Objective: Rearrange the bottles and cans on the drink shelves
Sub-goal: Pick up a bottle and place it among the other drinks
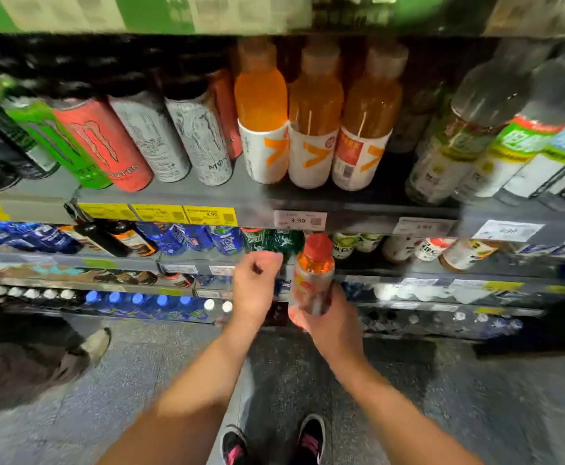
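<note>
**Two hands, one orange bottle at the drink shelves**

Two bare arms reach forward toward the shelving. On the upper shelf (207,196), from the left, stand tilted energy-drink cans: a black can (2,135), a green can (56,139), a red can (106,142) and two white cans (173,135). Beside them stand three orange bottles (314,119) with white labels, close together, then clear bottles (475,139) at the right. Price tags (299,220) line the shelf edge.

Below, the left hand (256,283) hangs in front of the lower shelves, fingers loosely curled and holding nothing. Just to its right, the right hand (331,322) grips a red-capped orange bottle (313,280), upright, in the air before the lower shelf; its fingers wrap the bottle's lower half. The bottle is blurred, so its label cannot be read.

Blue bottles (147,305) fill the lowest row at the left. The person's black-and-pink shoes (274,441) stand on the grey floor (442,397).
</note>
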### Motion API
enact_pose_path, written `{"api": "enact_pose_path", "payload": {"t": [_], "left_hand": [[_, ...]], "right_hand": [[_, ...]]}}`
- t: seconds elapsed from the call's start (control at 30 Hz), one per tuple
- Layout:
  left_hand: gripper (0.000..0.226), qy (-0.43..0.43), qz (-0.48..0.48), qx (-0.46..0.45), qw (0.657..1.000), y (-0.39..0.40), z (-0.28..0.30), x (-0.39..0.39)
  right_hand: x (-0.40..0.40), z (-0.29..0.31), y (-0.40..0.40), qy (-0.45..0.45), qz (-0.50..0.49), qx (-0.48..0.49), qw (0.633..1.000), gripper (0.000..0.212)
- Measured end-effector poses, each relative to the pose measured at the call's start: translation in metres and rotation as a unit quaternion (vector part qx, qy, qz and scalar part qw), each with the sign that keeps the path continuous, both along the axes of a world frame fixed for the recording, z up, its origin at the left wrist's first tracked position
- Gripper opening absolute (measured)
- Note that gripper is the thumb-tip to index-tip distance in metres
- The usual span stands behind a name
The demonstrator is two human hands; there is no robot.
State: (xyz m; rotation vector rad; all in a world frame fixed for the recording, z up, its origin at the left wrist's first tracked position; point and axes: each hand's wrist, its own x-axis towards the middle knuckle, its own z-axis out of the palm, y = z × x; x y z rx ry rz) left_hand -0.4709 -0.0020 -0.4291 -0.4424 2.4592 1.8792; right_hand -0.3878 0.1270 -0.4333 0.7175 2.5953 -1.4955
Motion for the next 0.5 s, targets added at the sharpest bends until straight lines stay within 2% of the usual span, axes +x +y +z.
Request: {"api": "enact_pose_path", "payload": {"t": [0.07, 0.2, 0.33, 0.4, 0.5], "left_hand": [[0.029, 0.017, -0.046, 0.027, 0.998, 0.006, 0.026, 0.012], [0.008, 0.018, -0.114, 0.128, 0.985, 0.014, 0.081, 0.038], [0.062, 0.02, -0.194, 0.09, 0.977, 0.016, 0.11, 0.048], [0.066, 0.02, -0.226, 0.051, 0.973, 0.017, 0.121, 0.048], [0.059, 0.045, -0.254, 0.031, 0.966, 0.021, 0.132, 0.052]], "right_hand": [[0.001, 0.019, -0.001, 0.005, 0.003, 0.003, 1.0, 0.05], [0.001, 0.059, -0.004, 0.016, -0.002, 0.014, 1.0, 0.056], [0.01, 0.099, -0.002, 0.068, -0.024, -0.016, 0.997, 0.047], [0.017, 0.114, -0.001, 0.085, -0.039, -0.03, 0.995, 0.041], [0.026, 0.126, -0.002, 0.098, -0.054, -0.018, 0.994, 0.04]]}}
